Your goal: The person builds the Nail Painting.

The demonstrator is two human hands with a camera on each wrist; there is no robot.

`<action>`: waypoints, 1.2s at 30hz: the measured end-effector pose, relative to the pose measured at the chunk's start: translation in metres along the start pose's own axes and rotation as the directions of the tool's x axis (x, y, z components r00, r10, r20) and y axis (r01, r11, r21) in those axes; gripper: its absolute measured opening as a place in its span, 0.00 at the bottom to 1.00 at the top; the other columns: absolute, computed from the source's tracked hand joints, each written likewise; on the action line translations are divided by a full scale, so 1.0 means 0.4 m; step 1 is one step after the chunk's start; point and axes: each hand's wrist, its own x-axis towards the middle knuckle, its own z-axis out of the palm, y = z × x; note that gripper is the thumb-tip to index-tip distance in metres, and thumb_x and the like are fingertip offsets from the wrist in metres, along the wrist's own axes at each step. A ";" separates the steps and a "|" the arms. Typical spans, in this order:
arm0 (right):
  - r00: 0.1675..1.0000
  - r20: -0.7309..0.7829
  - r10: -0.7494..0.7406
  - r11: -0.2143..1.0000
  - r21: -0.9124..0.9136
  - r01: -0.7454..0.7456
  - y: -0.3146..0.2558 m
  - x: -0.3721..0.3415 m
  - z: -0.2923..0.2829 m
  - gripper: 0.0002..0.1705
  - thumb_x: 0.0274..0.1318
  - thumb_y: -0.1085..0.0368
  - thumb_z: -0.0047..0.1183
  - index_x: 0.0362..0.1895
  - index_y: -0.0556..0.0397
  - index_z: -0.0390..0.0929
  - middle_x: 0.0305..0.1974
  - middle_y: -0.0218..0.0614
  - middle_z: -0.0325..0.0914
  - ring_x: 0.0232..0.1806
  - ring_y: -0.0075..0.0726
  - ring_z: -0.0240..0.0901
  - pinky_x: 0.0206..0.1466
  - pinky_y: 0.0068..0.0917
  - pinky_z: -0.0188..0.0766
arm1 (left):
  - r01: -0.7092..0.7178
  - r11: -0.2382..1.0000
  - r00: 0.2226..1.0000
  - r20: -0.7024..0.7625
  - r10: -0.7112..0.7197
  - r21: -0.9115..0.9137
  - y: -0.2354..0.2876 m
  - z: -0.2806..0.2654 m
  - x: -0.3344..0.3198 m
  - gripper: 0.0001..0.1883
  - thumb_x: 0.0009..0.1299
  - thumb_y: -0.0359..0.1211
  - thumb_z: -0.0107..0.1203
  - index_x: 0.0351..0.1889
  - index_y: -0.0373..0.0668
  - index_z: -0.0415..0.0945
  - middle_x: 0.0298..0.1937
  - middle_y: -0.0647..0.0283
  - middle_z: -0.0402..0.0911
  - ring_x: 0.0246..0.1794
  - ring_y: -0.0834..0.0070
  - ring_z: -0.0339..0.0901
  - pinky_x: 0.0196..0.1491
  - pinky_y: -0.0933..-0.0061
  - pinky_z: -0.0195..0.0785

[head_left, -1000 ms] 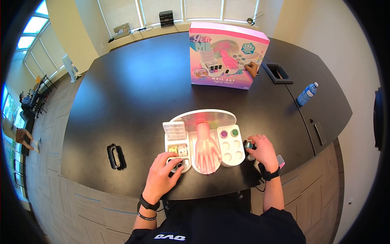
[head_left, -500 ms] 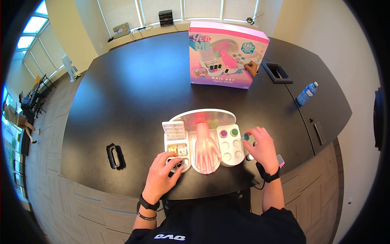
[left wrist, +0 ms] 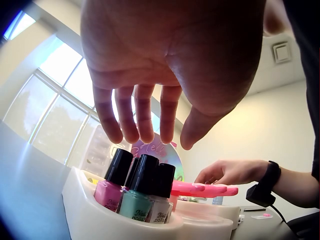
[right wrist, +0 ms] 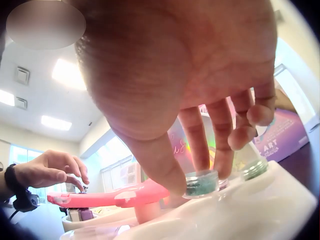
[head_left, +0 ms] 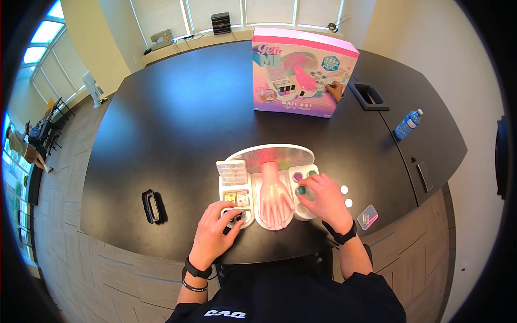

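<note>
My right hand [head_left: 327,203] pinches a small clear jar of teal glitter [right wrist: 201,184] between thumb and fingers, over the round wells of the white tray [head_left: 305,214]. Purple [head_left: 298,176] and green glitter jars [right wrist: 254,169] sit in that tray's far wells. My left hand [head_left: 215,229] hovers with loosely bent fingers over several nail polish bottles [left wrist: 137,202] with black caps, standing in the left compartment. Pink, mint and pale polish shows in them. Between the hands lies a pink model hand [head_left: 274,198], palm down on the white stand, before an upright shiny backboard [head_left: 285,156].
Two small white round pieces [head_left: 344,190] and a clear case [head_left: 368,217] lie right of the tray. A nail art box [head_left: 301,75] stands behind, a water bottle [head_left: 408,125] and phone [head_left: 424,176] at the right, a black ring-shaped object [head_left: 152,206] at the left.
My right hand has picked up the teal glitter jar from the table right of the tray and carried it left over the wells. The left hand has stayed in place.
</note>
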 end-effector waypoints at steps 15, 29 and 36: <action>0.999 0.035 0.012 0.999 -0.046 -0.010 -0.004 -0.003 -0.001 0.16 0.55 0.61 0.71 0.48 0.49 0.89 0.43 0.34 0.84 0.48 0.47 0.79 0.53 0.43 0.78 | -0.007 1.000 1.000 0.002 0.007 -0.004 0.001 0.004 0.002 0.14 0.67 0.28 0.74 0.49 0.40 0.85 0.55 0.58 0.84 0.56 0.53 0.83 0.58 0.55 0.79; 0.993 -0.010 0.117 0.993 -0.023 -0.117 0.015 -0.030 -0.049 0.17 0.55 0.62 0.73 0.49 0.48 0.89 0.46 0.34 0.85 0.51 0.48 0.78 0.54 0.44 0.79 | 0.001 1.000 1.000 0.017 -0.001 -0.018 -0.001 0.007 0.000 0.16 0.64 0.25 0.74 0.50 0.41 0.86 0.56 0.57 0.84 0.58 0.53 0.82 0.59 0.56 0.79; 0.972 -0.091 0.217 0.973 -0.062 -0.223 0.106 -0.062 -0.095 0.15 0.55 0.66 0.70 0.49 0.50 0.88 0.46 0.36 0.85 0.52 0.50 0.80 0.55 0.45 0.80 | -0.003 1.000 1.000 0.013 0.003 -0.008 0.003 0.006 0.005 0.14 0.67 0.28 0.73 0.49 0.40 0.85 0.55 0.57 0.84 0.57 0.53 0.83 0.59 0.55 0.79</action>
